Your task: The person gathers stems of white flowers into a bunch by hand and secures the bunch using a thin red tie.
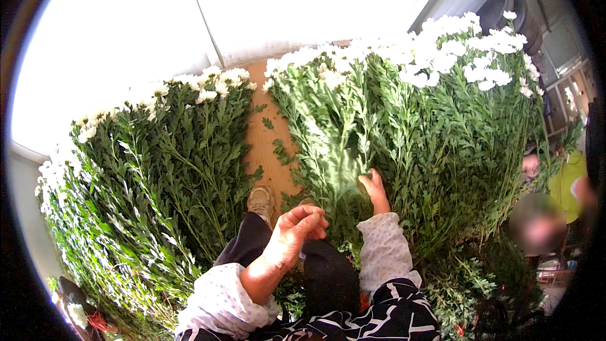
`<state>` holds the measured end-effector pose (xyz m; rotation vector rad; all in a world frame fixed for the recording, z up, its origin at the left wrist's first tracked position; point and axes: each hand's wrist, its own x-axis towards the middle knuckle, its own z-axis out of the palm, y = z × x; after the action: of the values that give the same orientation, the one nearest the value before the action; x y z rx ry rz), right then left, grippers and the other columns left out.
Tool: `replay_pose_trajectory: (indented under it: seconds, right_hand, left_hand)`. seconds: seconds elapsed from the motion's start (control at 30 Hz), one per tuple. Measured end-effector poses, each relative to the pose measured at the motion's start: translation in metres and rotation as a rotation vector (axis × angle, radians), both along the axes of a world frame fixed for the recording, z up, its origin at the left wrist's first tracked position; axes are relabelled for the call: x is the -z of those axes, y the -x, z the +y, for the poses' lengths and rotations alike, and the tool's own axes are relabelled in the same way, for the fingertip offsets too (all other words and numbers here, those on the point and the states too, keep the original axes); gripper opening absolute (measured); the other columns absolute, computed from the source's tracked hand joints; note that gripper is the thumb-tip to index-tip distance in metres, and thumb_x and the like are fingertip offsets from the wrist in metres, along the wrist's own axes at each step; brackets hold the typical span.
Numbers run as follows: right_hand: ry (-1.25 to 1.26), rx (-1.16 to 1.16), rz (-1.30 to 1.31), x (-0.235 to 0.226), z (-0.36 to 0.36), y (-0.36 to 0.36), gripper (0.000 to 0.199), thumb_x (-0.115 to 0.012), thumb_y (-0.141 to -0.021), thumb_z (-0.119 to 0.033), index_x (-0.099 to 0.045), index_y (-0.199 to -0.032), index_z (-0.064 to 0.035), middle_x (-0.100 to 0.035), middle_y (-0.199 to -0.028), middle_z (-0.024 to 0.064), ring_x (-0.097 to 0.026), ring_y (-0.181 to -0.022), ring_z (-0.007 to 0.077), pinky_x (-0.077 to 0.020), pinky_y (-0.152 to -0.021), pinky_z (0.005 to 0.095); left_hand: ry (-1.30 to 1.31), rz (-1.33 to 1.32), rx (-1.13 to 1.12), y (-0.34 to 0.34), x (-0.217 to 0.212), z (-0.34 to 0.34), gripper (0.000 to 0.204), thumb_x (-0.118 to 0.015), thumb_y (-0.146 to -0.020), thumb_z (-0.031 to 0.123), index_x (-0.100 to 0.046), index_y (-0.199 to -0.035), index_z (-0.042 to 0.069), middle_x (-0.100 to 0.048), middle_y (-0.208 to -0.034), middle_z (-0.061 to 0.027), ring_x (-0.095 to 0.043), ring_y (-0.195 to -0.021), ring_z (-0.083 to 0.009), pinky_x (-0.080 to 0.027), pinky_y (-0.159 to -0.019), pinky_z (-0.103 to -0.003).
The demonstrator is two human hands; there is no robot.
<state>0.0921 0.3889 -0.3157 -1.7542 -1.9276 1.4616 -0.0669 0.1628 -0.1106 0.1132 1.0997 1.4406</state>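
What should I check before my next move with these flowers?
1. Left hand free: cannot tell; its fingers are curled, hiding whatever may be inside.
2. Right hand at the right-hand pile: ok; whether it grips a stem, cannot tell.
3. Wooden strip free of loose leaves: not ok; several lie on it.
4. Left shoe off the flowers: ok, it is on the strip.
5. Left-hand pile's blooms at the far end: ok.

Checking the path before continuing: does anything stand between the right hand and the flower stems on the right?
Nothing visible does: the right hand is at the flower stems, and the left hand is off to its left, out of the way. Whether the right hand grips any is unclear.
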Motion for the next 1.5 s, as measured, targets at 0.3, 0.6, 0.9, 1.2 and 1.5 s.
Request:
replay_pose_trajectory:
  seconds: [0.3,0.6,0.9,1.2,1.5]
  right_hand:
    - [-0.331,0.116,0.24,-0.025,-0.028,-0.003,0.023,-0.04,-0.08,-0.023,-0.046,-0.082,-0.0012,-0.047,-0.066,0.0104,-0.046,-0.059,0.0191,-0.0366,-0.056,0.0318]
    - [-0.349,0.59,0.621,-0.141,-0.045,-0.044,0.021,-0.039,-0.084,-0.022,-0.049,-0.079,-0.0049,-0.039,-0.053,-0.002,-0.031,-0.043,0.0053,-0.0281,-0.038,0.0197]
    - [-0.576,0.246,1.143,-0.349,-0.068,-0.085,0.022,-0.042,-0.082,-0.023,-0.043,-0.076,-0.0017,-0.044,-0.062,0.0015,-0.032,-0.046,0.0067,-0.0251,-0.041,0.0197]
    - [0.025,-0.659,0.188,-0.211,-0.125,0.019,0.024,-0.04,-0.082,-0.025,-0.052,-0.093,-0.007,-0.056,-0.077,0.0067,-0.049,-0.053,0.008,-0.0416,-0.04,0.0207]
    - [-0.714,-0.317,0.089,0.05,-0.034,0.118,0.029,-0.052,-0.074,-0.022,-0.048,-0.095,-0.0032,-0.051,-0.085,0.0173,-0.047,-0.085,0.0304,-0.0387,-0.072,0.0385]
  left_hand:
    - [-0.004,-0.009,-0.052,0.002,0.003,0.007,0.015,-0.05,-0.078,0.02,-0.051,-0.085,0.007,-0.055,-0.073,-0.0027,-0.05,-0.06,-0.0094,-0.041,-0.06,-0.023]
    - [-0.11,-0.037,-0.086,-0.001,0.012,0.007,0.016,-0.051,-0.077,0.021,-0.051,-0.085,0.007,-0.055,-0.073,-0.0016,-0.05,-0.058,-0.0082,-0.04,-0.057,-0.022]
    - [-0.125,-0.042,-0.147,0.0,0.011,0.017,0.016,-0.05,-0.078,0.023,-0.053,-0.083,0.008,-0.056,-0.07,-0.0007,-0.051,-0.056,-0.0087,-0.039,-0.054,-0.021]
    - [-0.321,-0.022,-0.431,0.017,0.007,0.016,0.047,-0.042,-0.083,0.025,-0.026,-0.122,0.005,-0.047,-0.105,-0.0075,-0.045,-0.095,-0.0165,-0.034,-0.081,-0.034]
    - [0.053,0.001,-0.728,0.061,0.014,-0.007,0.018,-0.039,-0.084,0.02,-0.046,-0.08,0.004,-0.049,-0.063,-0.0057,-0.043,-0.051,-0.0152,-0.038,-0.047,-0.027]
